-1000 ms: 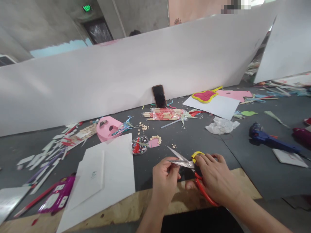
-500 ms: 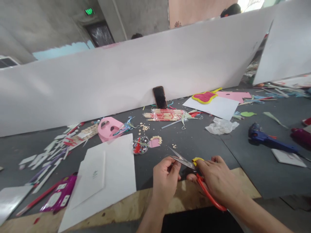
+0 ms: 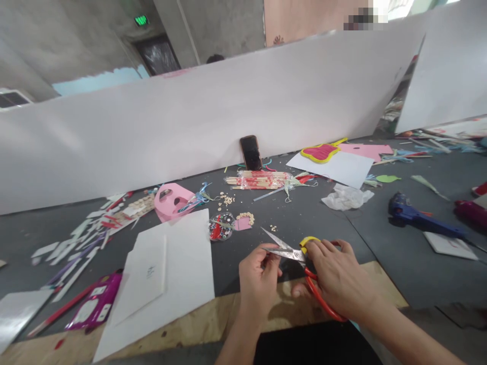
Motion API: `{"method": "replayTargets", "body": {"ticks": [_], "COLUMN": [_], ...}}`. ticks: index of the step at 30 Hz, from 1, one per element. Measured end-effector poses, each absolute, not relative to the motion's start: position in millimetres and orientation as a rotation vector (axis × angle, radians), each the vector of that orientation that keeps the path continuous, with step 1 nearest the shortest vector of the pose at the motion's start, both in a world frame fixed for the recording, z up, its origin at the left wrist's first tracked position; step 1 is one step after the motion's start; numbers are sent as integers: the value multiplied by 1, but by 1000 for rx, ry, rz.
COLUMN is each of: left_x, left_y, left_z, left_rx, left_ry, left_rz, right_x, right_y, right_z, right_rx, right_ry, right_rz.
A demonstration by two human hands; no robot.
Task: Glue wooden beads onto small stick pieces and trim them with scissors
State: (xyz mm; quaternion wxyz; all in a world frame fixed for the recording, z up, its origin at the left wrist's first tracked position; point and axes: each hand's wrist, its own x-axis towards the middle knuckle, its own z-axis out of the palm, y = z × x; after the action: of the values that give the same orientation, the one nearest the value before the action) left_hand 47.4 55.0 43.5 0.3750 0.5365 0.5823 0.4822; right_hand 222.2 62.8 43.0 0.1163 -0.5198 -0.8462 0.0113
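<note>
My right hand point(image 3: 338, 281) grips red-and-yellow-handled scissors point(image 3: 300, 261), whose steel blades stand apart and point left. My left hand point(image 3: 257, 281) is closed in a pinch right at the blades; what it pinches is too small to make out. Both hands hover over the near edge of the dark grey mat point(image 3: 304, 218), above a strip of bare plywood point(image 3: 198, 324).
White paper sheets point(image 3: 171, 274) lie left of my hands. Beyond are a bead packet point(image 3: 219, 226), a pink cut-out point(image 3: 171, 200), a stick bundle point(image 3: 258, 179), a phone point(image 3: 251, 152) leaning on the white partition point(image 3: 190, 116), crumpled tissue point(image 3: 346, 196), a blue glue gun point(image 3: 418, 219).
The scissor blades were nearly together half a second ago and have spread again. Both hands have stayed in place.
</note>
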Motion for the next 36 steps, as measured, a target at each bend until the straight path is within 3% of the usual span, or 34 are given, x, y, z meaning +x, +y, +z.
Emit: {"method": "replayTargets", "body": {"ticks": [19,36], "left_x": [53,52], "left_y": [57,56], "left_z": [43,45], "left_rx": [1365,1428], "left_ry": [1456,1426], "left_rz": [1125,1174], "right_x": [225,215], "right_y": [66,66], "right_z": [40,67], "right_rx": [-1520,-1643], "right_ry": [-2488,-2608], "right_rz": [-1,360]}}
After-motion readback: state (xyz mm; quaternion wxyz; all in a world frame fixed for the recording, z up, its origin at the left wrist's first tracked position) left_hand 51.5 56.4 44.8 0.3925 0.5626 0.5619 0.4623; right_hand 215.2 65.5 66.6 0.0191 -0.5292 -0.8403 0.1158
